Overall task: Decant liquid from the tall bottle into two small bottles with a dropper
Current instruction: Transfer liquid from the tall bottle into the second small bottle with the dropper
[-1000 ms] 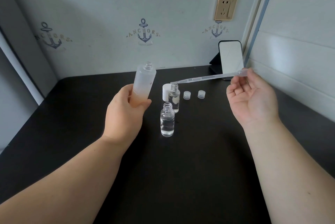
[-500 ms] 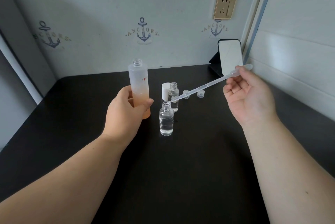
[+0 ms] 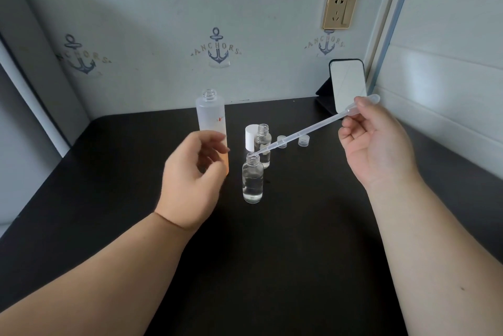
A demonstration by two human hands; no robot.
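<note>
A black surface [image 3: 272,267] fills the lower part of the view, set into a corner of pale walls printed with anchor motifs. A gold wall socket [image 3: 339,9] sits high on the back wall, and a small mirror [image 3: 348,85] on a dark stand leans in the right corner.

The left hand [image 3: 190,180] hangs just in front of the tall bottle [image 3: 211,117], its fingers [image 3: 215,142] loosely curled and apart, gripping nothing; whether they touch the bottle cannot be told. The tall bottle stands upright on the surface, frosted, uncapped, with an orange tint low down.

The right hand [image 3: 377,145] is raised over the right side, its fingers pinching the dropper [image 3: 307,131] just below the bulb. The dropper slants down to the left, and its tip rests at the mouth of the near small bottle [image 3: 252,180].

That bottle stands upright and open, holding clear liquid. The far small bottle [image 3: 263,142] stands just behind it, also open, its level hard to judge. A white cap [image 3: 251,137] stands just left of the far bottle. Two small clear caps [image 3: 304,141] lie to the right, one partly behind the dropper stem.
</note>
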